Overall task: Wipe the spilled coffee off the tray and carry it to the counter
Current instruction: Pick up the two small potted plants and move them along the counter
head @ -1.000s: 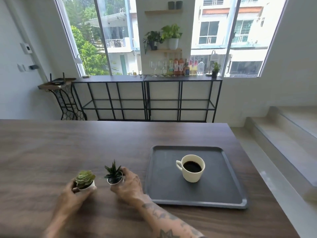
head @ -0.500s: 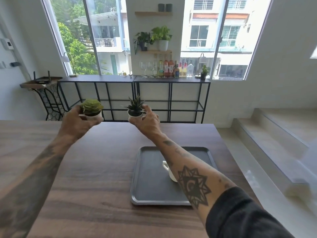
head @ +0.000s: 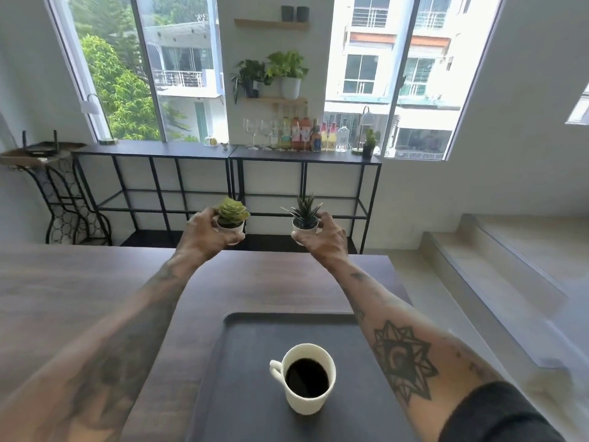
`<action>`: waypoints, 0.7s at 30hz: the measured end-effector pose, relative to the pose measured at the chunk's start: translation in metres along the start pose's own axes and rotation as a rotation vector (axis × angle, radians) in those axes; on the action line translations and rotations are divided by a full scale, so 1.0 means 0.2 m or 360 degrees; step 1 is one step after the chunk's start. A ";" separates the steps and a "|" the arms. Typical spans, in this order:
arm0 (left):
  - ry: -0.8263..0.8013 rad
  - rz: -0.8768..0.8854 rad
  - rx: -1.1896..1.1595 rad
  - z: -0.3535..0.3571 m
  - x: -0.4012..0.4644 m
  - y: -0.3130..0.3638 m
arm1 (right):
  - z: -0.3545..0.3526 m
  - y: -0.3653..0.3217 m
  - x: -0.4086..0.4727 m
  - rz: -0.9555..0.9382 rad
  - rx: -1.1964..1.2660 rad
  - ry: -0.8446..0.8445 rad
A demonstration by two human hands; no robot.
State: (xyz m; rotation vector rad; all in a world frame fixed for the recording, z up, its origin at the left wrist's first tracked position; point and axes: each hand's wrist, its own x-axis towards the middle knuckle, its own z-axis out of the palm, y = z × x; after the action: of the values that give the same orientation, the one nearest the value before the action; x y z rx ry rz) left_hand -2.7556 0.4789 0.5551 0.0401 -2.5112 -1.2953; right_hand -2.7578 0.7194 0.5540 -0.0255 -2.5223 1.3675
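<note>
A dark grey tray (head: 251, 362) lies on the wooden table (head: 79, 291) right below me. On the tray stands a white cup (head: 307, 378) full of black coffee. I see no spill on the tray's bare surface. Both my arms reach out over the table's far edge. My left hand (head: 204, 237) grips a small white pot holding a pale green succulent (head: 232, 215). My right hand (head: 322, 239) grips a second small pot with a dark spiky succulent (head: 304, 215).
A black metal console (head: 229, 154) runs under the windows, carrying bottles and glasses (head: 296, 132) and a small potted plant (head: 369, 143). A wire side stand (head: 47, 193) is at the far left. Pale steps (head: 510, 266) rise on the right.
Both hands lifted the two potted succulents off the table and carried them forward and right, past the far edge. The view shifted so the tray and cup sit directly below.
</note>
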 end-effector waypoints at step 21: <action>-0.0181 -0.0330 0.0098 1.05 0.43 -0.48 | 0.36 0.92 0.66 0.0302 -0.0156 -0.0205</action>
State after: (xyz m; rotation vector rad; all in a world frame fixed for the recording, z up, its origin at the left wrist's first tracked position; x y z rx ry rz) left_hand -2.9094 0.5736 0.3886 0.2537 -2.7028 -1.3313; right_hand -2.9226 0.7802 0.3951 -0.2076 -2.7532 1.3516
